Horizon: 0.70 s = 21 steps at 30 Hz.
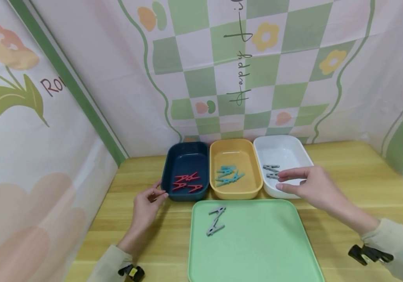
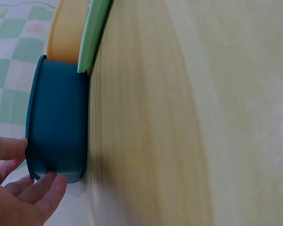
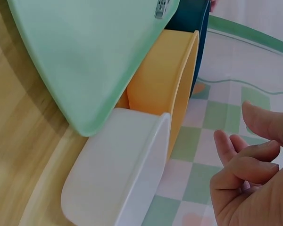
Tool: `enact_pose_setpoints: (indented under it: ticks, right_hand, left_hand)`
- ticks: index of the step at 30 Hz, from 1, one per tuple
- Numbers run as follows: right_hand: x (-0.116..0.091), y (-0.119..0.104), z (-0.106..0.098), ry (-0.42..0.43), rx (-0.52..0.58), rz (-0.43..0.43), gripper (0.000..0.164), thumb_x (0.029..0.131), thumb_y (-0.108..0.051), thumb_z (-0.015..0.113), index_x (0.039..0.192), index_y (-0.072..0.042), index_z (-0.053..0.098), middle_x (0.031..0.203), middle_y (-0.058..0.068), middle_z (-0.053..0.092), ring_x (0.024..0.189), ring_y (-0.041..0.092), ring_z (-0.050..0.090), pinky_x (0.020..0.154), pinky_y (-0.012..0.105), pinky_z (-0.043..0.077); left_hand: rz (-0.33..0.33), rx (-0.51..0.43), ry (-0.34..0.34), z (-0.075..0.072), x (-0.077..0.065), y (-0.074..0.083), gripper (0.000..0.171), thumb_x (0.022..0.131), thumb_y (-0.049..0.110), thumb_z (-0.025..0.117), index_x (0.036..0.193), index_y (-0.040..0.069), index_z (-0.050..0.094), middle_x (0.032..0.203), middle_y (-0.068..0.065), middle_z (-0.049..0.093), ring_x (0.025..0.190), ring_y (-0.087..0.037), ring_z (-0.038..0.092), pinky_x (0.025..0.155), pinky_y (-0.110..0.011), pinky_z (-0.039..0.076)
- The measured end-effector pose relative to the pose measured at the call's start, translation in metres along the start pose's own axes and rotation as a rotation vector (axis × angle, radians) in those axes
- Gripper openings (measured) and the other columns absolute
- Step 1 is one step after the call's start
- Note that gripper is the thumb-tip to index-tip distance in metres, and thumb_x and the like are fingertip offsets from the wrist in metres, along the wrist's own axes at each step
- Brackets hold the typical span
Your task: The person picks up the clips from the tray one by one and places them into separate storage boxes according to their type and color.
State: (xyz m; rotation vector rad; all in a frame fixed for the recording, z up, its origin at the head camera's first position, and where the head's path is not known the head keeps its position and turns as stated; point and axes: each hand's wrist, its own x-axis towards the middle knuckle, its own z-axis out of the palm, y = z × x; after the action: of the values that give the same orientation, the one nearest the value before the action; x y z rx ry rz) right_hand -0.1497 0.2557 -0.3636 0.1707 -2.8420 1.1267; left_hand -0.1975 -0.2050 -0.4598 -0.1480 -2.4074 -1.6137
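Note:
My left hand (image 1: pixel 146 207) holds the near left corner of the dark blue bin (image 1: pixel 166 166); in the left wrist view the thumb and fingers (image 2: pixel 49 195) lie around that corner. Several red clothespins (image 1: pixel 186 182) lie in this bin. Over the front of the white bin (image 1: pixel 284 143) hovers my right hand (image 1: pixel 315 186), thumb and forefinger apart, nothing between them. Below its fingertips, two grey clothespins (image 1: pixel 271 168) rest in the white bin. Two more grey clothespins (image 1: pixel 216 223) lie on the green tray (image 1: pixel 258 243), near its far left corner.
Between the other two bins stands a yellow bin (image 1: pixel 236 147) with several teal clothespins (image 1: pixel 229 175). All three bins form a row on the wooden table (image 1: pixel 349 172), just beyond the tray. Printed cloth (image 1: pixel 194 55) hangs behind and at the sides.

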Motion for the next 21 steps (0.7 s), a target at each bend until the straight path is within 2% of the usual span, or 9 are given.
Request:
enact_pose_setpoints:
  ticks: [3, 5, 8, 13, 17, 21]
  right_hand:
    - [-0.003, -0.001, 0.002, -0.004, 0.0, 0.004, 0.04, 0.09, -0.033, 0.086, 0.121, -0.009, 0.08, 0.111, 0.005, 0.079, 0.11, 0.029, 0.064, 0.076, 0.024, 0.051]
    - [-0.005, -0.002, 0.004, -0.007, 0.011, 0.012, 0.039, 0.089, -0.033, 0.087, 0.12, -0.01, 0.08, 0.112, 0.006, 0.079, 0.102, 0.027, 0.065, 0.07, 0.025, 0.05]
    - [-0.008, -0.003, 0.006, -0.009, 0.019, 0.01, 0.038, 0.089, -0.032, 0.087, 0.12, -0.011, 0.08, 0.113, 0.006, 0.079, 0.1, 0.026, 0.064, 0.069, 0.025, 0.05]
    - [-0.012, -0.006, 0.011, -0.009, 0.025, -0.002, 0.038, 0.089, -0.032, 0.088, 0.119, -0.012, 0.081, 0.111, 0.002, 0.079, 0.112, 0.028, 0.064, 0.079, 0.025, 0.052]
    - [-0.016, -0.008, 0.015, -0.023, 0.048, 0.007, 0.038, 0.089, -0.032, 0.087, 0.12, -0.012, 0.08, 0.112, 0.002, 0.079, 0.099, 0.023, 0.066, 0.073, 0.026, 0.052]
    - [-0.02, -0.011, 0.018, -0.027, 0.057, -0.012, 0.038, 0.089, -0.033, 0.087, 0.119, -0.012, 0.08, 0.112, 0.002, 0.079, 0.096, 0.021, 0.066, 0.073, 0.026, 0.053]
  left_hand:
    - [-0.004, -0.01, -0.002, 0.0, 0.0, 0.0, 0.006, 0.095, 0.0, 0.078, 0.094, -0.005, 0.075, 0.143, -0.013, 0.065, 0.119, -0.033, 0.07, 0.078, -0.02, 0.06]
    - [-0.001, -0.016, -0.004, 0.0, 0.0, 0.0, 0.006, 0.095, -0.001, 0.078, 0.095, -0.006, 0.075, 0.143, -0.013, 0.064, 0.119, -0.033, 0.069, 0.078, -0.019, 0.06]
    - [0.01, -0.015, -0.002, 0.0, 0.001, -0.001, 0.005, 0.095, 0.0, 0.078, 0.094, -0.005, 0.076, 0.142, -0.014, 0.065, 0.12, -0.034, 0.069, 0.079, -0.02, 0.06]
    - [0.014, -0.004, 0.008, 0.0, 0.001, -0.001, 0.005, 0.095, 0.001, 0.079, 0.09, -0.001, 0.077, 0.141, -0.013, 0.066, 0.119, -0.034, 0.07, 0.078, -0.021, 0.061]
    - [0.015, -0.002, 0.002, 0.0, 0.0, -0.001, 0.004, 0.095, 0.001, 0.078, 0.092, -0.002, 0.077, 0.142, -0.014, 0.065, 0.119, -0.034, 0.069, 0.08, -0.021, 0.061]
    - [0.021, 0.0, 0.001, 0.0, 0.0, -0.002, 0.004, 0.095, 0.0, 0.078, 0.093, -0.003, 0.077, 0.142, -0.015, 0.065, 0.121, -0.035, 0.068, 0.081, -0.022, 0.061]
